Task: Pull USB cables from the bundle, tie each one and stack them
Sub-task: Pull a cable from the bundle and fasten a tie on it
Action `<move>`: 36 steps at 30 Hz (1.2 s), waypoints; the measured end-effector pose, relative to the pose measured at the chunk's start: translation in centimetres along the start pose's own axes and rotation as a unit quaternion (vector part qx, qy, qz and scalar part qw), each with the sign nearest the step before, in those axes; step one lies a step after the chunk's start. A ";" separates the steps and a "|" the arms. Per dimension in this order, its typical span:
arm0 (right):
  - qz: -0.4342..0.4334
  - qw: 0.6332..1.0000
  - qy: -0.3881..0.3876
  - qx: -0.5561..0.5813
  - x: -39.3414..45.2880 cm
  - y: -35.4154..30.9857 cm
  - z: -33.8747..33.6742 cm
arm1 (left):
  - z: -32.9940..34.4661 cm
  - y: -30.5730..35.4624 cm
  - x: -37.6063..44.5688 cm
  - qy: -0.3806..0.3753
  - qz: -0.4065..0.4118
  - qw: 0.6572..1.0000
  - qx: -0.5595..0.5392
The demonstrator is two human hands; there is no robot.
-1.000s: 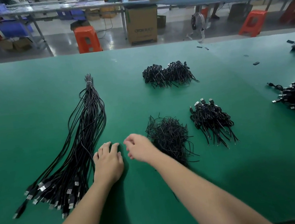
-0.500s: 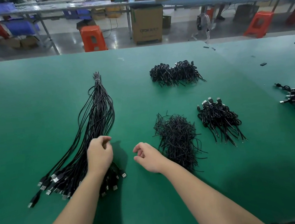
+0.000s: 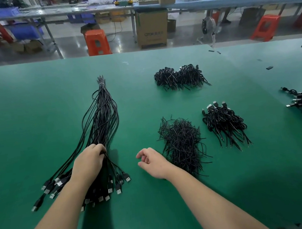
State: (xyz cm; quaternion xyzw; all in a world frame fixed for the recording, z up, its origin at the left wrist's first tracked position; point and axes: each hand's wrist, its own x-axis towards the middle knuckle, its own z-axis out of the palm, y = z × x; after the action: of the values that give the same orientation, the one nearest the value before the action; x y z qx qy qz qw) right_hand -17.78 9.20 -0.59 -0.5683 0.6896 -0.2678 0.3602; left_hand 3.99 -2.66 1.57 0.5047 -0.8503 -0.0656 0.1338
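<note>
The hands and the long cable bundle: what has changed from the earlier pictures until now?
The left hand moved from the mat beside the cable bundle onto it, and its fingers now grip cables near the plug end. The right hand drew slightly back toward the person and holds nothing, fingers loosely curled. The pile of ties and the stack of tied cables lie as before.

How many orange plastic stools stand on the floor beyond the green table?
2 seen whole: one stool beyond the table's far edge, left of the cardboard box; another stool far right. Reddish shapes at both frame edges may be more, partly hidden.
</note>
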 end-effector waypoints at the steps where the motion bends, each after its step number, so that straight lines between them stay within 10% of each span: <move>1: -0.001 1.000 0.000 0.002 0.0 0.0 0.0 | -0.1 0.1 -0.1 0.016 0.004 1.000 -0.006; 10: -0.002 1.000 0.006 0.011 -0.1 0.0 -0.1 | -1.0 3.2 -0.8 0.123 0.058 0.991 -0.006; 28: -0.011 0.998 0.029 0.063 0.0 1.0 1.4 | -0.8 10.9 -3.8 -0.087 0.108 0.974 -0.179; 36: 0.034 0.993 0.010 0.116 -1.2 0.0 1.5 | -0.2 9.3 -2.4 0.003 0.055 0.959 -0.279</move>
State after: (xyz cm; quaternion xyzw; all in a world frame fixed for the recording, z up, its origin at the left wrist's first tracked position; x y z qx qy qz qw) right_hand -16.43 10.42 -1.24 -0.4958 0.6764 -0.3393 0.4261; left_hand -2.66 3.93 3.62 0.4002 -0.8242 -0.2915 0.2750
